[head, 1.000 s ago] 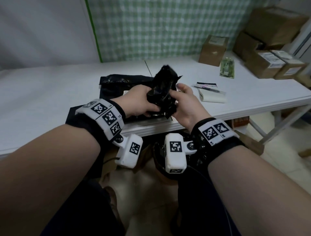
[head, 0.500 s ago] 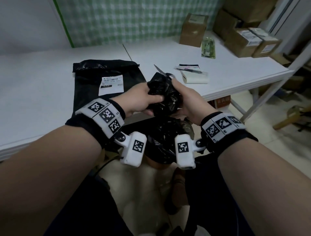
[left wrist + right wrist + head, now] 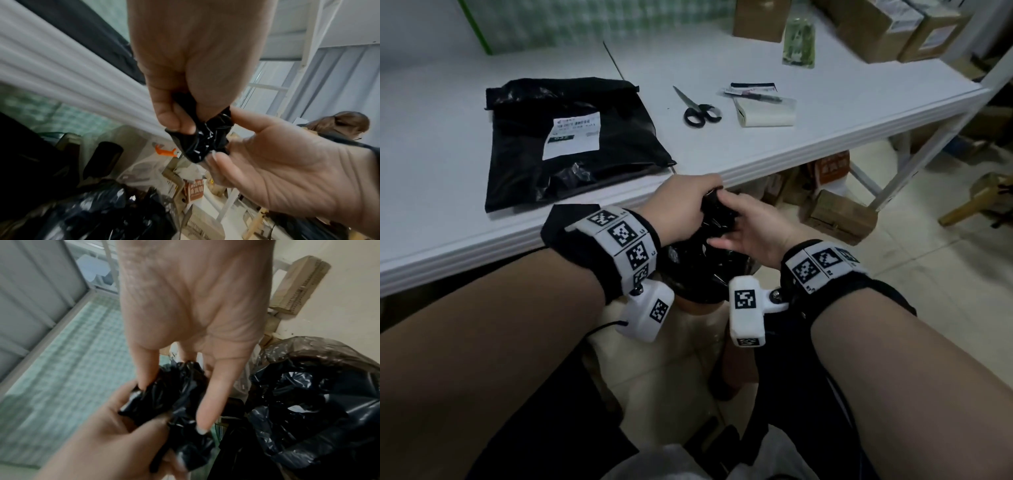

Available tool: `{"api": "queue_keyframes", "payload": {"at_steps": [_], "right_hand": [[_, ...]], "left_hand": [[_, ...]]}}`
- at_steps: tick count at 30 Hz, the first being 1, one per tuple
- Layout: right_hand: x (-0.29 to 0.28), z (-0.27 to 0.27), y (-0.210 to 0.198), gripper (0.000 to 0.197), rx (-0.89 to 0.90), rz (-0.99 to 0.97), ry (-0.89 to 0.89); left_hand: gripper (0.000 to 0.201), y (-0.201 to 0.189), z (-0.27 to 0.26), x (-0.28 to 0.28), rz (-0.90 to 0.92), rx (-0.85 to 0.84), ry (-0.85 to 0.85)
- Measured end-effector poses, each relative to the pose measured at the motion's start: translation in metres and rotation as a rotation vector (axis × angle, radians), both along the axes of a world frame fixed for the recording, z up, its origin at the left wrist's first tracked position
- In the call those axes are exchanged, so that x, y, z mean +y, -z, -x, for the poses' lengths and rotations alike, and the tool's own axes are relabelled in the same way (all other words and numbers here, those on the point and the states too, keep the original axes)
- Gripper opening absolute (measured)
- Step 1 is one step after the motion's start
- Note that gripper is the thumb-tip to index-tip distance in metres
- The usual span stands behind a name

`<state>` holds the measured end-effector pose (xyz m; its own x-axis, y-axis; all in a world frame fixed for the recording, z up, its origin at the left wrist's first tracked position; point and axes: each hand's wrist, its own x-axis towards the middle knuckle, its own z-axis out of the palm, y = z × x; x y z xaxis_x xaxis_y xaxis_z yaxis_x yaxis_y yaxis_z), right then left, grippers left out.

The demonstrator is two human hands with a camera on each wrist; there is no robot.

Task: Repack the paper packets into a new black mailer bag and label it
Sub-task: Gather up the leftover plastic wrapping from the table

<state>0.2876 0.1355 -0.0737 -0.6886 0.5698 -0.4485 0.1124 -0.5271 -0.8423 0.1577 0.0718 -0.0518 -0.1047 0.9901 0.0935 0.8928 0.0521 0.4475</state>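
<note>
A crumpled wad of black plastic bag [image 3: 717, 214] hangs just below the white table's front edge [image 3: 791, 156]. My left hand [image 3: 681, 205] grips it from the left, fingers curled round it [image 3: 203, 142]. My right hand [image 3: 750, 229] pinches its other side between thumb and long fingers [image 3: 179, 402]. Directly under both hands stands a bin with a black liner [image 3: 698, 274]. On the table lies a flat black mailer bag [image 3: 619, 144] with a white shipping label [image 3: 573, 137] stuck on it. No paper packets are visible.
Scissors [image 3: 700, 109], a pen [image 3: 756, 96] and a white pad [image 3: 767, 114] lie right of the mailer. Cardboard boxes [image 3: 756, 17] and a green packet [image 3: 799, 44] stand at the table's back. More boxes [image 3: 839, 216] sit on the floor under the table.
Both hands have carried the crumpled black wad down from above the table to below its front edge, over the lined bin. The mailer and scissors have not moved.
</note>
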Motion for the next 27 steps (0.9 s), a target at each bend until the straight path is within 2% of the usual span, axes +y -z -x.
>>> {"api": "queue_keyframes", "payload": {"at_steps": [3,6,9,11,13,15,18,23,27], "right_hand": [[0.006,-0.003,0.013,0.007,-0.034,0.006,0.075],[0.013,-0.004,0.024,0.017,-0.097,-0.043,0.161],[0.024,-0.004,0.037,0.025,-0.181,-0.074,0.288],[0.033,-0.004,0.047,0.03,-0.255,-0.103,0.417],[0.042,-0.005,0.06,0.036,-0.37,-0.195,0.514],[0.048,-0.004,0.069,0.04,-0.51,-0.359,0.529],[0.054,0.004,0.081,0.037,-0.653,-0.597,0.372],[0.058,0.024,0.107,0.033,-0.819,-0.937,-0.041],[0.061,0.039,0.128,0.033,-0.911,-0.921,-0.276]], "left_hand": [[0.03,0.016,-0.001,0.002,0.073,-0.106,0.022],[0.036,0.032,0.0,0.006,0.177,-0.23,0.018],[0.057,0.051,0.002,0.011,0.302,-0.302,-0.023],[0.069,0.066,0.007,0.014,0.427,-0.288,-0.076],[0.067,0.081,0.015,0.016,0.545,-0.192,-0.111],[0.061,0.098,0.023,0.018,0.607,-0.12,-0.136],[0.063,0.117,0.035,0.023,0.654,-0.087,-0.207],[0.068,0.141,0.048,0.037,0.676,-0.12,-0.227],[0.073,0.159,0.058,0.047,0.704,-0.124,-0.219]]}}
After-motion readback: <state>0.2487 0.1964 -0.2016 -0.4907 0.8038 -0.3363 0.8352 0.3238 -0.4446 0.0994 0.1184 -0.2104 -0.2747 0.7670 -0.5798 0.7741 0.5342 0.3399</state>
